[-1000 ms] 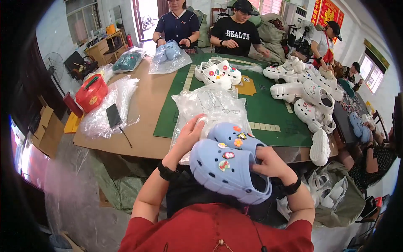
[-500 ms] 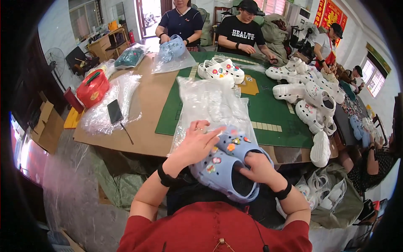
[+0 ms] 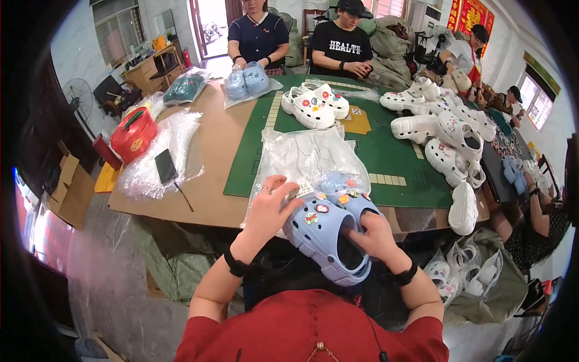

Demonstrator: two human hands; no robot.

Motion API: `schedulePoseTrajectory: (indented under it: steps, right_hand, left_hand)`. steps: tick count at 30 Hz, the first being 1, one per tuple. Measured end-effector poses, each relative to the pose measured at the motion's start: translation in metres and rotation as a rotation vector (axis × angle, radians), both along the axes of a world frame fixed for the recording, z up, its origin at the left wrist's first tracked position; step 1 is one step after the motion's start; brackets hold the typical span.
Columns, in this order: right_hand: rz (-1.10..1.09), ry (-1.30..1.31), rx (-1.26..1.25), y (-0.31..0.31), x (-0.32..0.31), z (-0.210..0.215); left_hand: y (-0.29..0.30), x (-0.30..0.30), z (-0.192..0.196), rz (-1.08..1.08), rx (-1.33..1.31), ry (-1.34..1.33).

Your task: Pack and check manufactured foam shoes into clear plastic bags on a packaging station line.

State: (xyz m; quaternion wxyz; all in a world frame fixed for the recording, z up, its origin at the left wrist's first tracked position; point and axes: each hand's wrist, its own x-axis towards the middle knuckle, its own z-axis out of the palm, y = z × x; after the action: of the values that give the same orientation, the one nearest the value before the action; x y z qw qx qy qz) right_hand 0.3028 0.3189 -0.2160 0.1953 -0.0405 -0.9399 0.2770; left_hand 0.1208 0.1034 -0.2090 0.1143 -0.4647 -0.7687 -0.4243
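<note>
A pair of light blue clogs (image 3: 319, 232) with colourful charms is in front of me at the table's near edge. My right hand (image 3: 369, 236) grips the pair, with fingers inside the shoe openings. The clogs' toes are partly within the mouth of a clear plastic bag (image 3: 307, 151), which lies flat on the table. At the left side of that mouth, my left hand (image 3: 270, 208) holds the bag's edge between curled fingers, beside a small printed white patch (image 3: 301, 191). The fingertips' exact contact is hard to make out.
White clogs with charms (image 3: 316, 108) stand beyond the bag; several more (image 3: 452, 136) are heaped at right. A phone (image 3: 164, 166) lies on plastic bags at left, near a red pouch (image 3: 134, 134). Bagged clogs (image 3: 464, 274) sit low at right. Co-workers sit across the table.
The clogs' toes have moved into the bag's mouth. My left hand has shifted off the clogs' tops to the bag's edge. Across the table, a co-worker's blue clogs are now lower, on the table.
</note>
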Motion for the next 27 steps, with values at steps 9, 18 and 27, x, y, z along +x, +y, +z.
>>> schedulePoseTrajectory:
  steps: [9, 18, 27]
  right_hand:
    - [-0.123, 0.020, 0.003, -0.011, -0.007, -0.001]
    - [-0.160, 0.047, -0.095, -0.012, -0.016, 0.003]
    - [-0.209, 0.110, -0.056, -0.019, -0.025, 0.005]
  left_hand:
    - [-0.007, -0.008, -0.023, 0.003, 0.013, 0.396]
    - [-0.013, -0.004, -0.038, 0.152, 0.081, 0.209]
    - [-0.008, 0.008, -0.020, 0.168, 0.094, 0.160]
